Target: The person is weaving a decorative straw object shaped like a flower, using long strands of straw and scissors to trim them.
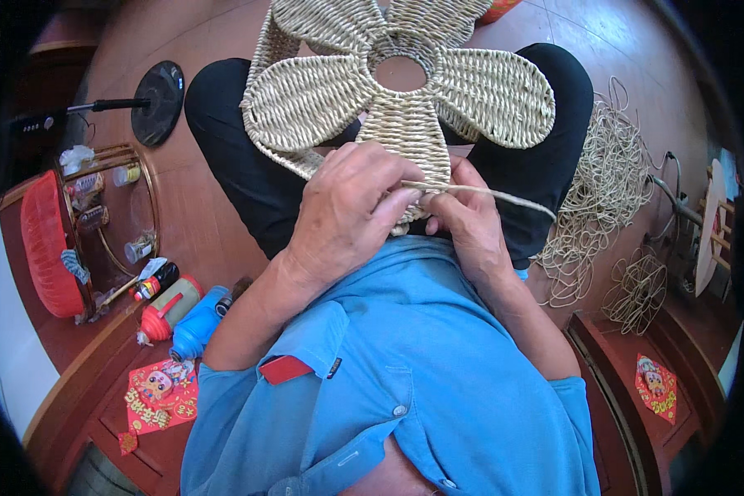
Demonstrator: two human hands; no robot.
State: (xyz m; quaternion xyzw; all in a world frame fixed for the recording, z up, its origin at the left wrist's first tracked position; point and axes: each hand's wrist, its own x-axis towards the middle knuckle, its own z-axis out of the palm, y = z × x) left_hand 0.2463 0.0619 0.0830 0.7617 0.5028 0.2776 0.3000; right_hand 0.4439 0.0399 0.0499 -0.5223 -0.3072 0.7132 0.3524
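Observation:
Across my lap rests a flower-shaped woven straw piece [310, 97], with broad petals around a round hole in its middle. My left hand [347, 198] lies over the petal nearest my body, thumb and fingers pinched on a straw cord [504, 197]. On the other side of that petal, my right hand [467, 211] is closed with thumb and fingertips at the petal's edge, where the cord passes. The cord's loose end sticks out to the right past my right hand. Some of my right fingers are hidden behind the weave.
A large tangle of straw cord [595, 198] lies on the floor at the right, with a smaller coil [638, 289] nearer. To the left stand a round fan base [157, 103], a small rack [149, 198] with jars, a red-topped flask [169, 310] and a blue flask [198, 322].

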